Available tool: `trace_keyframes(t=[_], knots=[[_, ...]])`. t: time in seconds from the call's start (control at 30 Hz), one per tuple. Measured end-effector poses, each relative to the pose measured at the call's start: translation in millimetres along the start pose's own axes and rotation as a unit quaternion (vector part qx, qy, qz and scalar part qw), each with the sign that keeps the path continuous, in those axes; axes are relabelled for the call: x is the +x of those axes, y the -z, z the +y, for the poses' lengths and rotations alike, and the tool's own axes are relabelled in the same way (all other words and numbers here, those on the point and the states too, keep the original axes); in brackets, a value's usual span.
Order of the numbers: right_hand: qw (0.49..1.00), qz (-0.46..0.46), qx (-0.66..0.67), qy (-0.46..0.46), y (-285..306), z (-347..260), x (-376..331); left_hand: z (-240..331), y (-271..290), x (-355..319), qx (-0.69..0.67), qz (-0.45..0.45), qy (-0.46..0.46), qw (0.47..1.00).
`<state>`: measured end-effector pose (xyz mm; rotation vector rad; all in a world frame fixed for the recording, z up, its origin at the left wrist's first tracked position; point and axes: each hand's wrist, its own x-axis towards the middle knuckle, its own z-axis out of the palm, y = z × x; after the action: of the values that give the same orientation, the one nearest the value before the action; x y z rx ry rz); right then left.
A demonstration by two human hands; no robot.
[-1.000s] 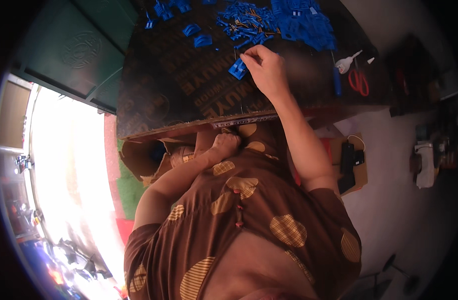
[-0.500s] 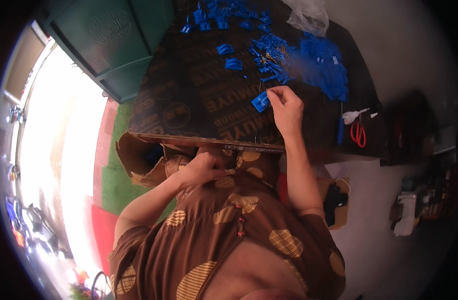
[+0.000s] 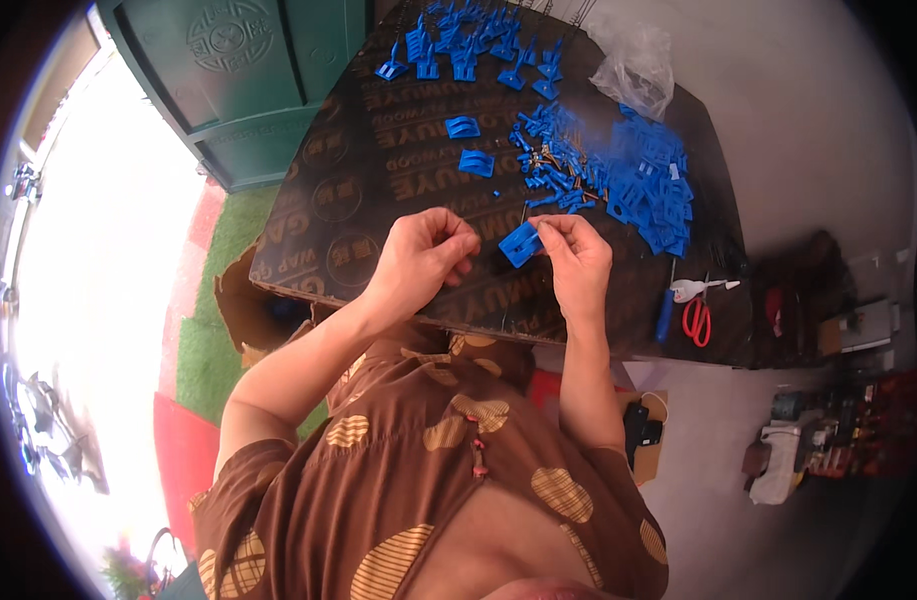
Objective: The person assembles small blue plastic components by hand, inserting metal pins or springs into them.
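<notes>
My right hand [image 3: 578, 262] pinches a small flat blue plastic piece [image 3: 519, 245] by its right side, above the near part of the dark board tabletop [image 3: 398, 205]. Just left of it, my left hand [image 3: 428, 255] hovers with curled fingers, apart from the piece. Whatever its fingertips may hold is too small or hidden to tell. Beyond the hands lie two curved blue parts [image 3: 476, 163], a heap of thin blue pieces with brassy bits [image 3: 558, 155], and a pile of flat blue plates [image 3: 653, 185].
Blue assemblies with upright stems [image 3: 464, 60] stand at the far edge beside a clear plastic bag [image 3: 633, 65]. To the right lie red-handled scissors [image 3: 696, 322], a blue-handled tool [image 3: 664, 315] and a white item [image 3: 690, 289]. A cardboard box [image 3: 240, 305] sits below the table's left edge.
My left hand has risen from my lap to above the tabletop, near the blue piece. My right hand still holds that piece, now slightly lower in view. The whole view has shifted.
</notes>
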<state>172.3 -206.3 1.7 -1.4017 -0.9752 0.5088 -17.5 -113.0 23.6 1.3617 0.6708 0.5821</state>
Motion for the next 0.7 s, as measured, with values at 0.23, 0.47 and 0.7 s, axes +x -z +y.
trace_keyframes(t=[0.23, 0.47, 0.7], knots=[[0.996, -0.043, 0.081, 0.012, -2, -16, 20, 9, -17, 53, -0.102, -0.017, 0.067, 0.992], [0.998, -0.04, -0.027, 0.048, -2, -15, 44, 10, -23, 74, -0.16, -0.029, 0.044, 0.986], [0.993, -0.026, -0.087, 0.072, -8, -13, 48, 1, -24, 76, -0.209, -0.007, 0.04, 0.977]])
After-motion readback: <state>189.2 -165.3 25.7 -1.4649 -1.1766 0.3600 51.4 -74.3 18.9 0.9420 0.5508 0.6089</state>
